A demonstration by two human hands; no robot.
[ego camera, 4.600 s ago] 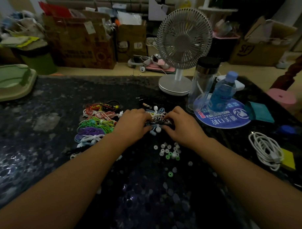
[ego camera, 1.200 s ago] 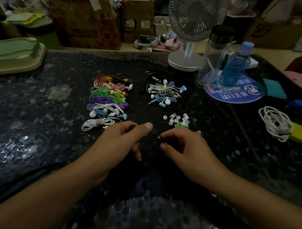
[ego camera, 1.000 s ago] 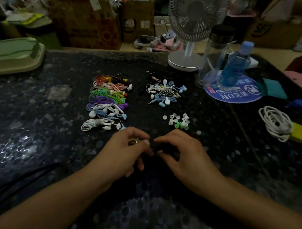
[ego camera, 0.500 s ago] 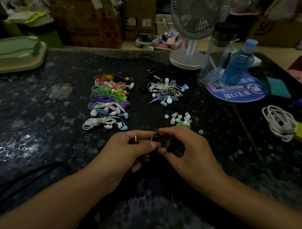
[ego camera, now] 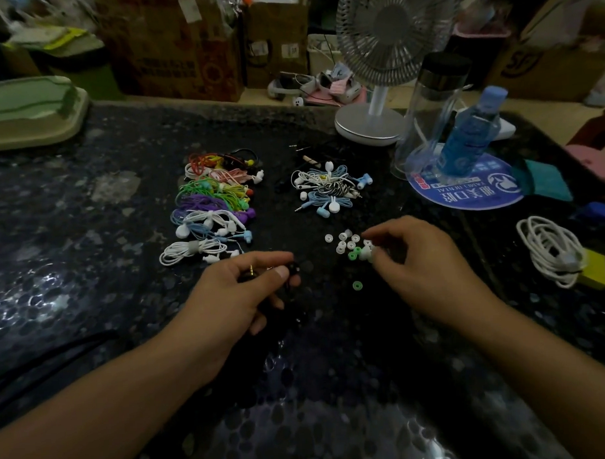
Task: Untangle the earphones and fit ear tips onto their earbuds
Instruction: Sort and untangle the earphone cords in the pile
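Black earphone (ego camera: 288, 269) in left hand (ego camera: 238, 296), right hand (ego camera: 422, 269) pinching ear tip (ego camera: 367, 256)

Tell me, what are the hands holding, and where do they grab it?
The left hand pinches black earphones near one earbud, thumb on top, gold plug showing. The right hand reaches into the ear tips; whether its fingers hold one cannot be told.

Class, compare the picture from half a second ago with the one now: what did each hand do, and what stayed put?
The right hand left the left hand and reached right to the loose ear tips, its fingers pinching at them. The left hand kept hold of the black earphones. The bundled earphones and the tangled pile did not move.
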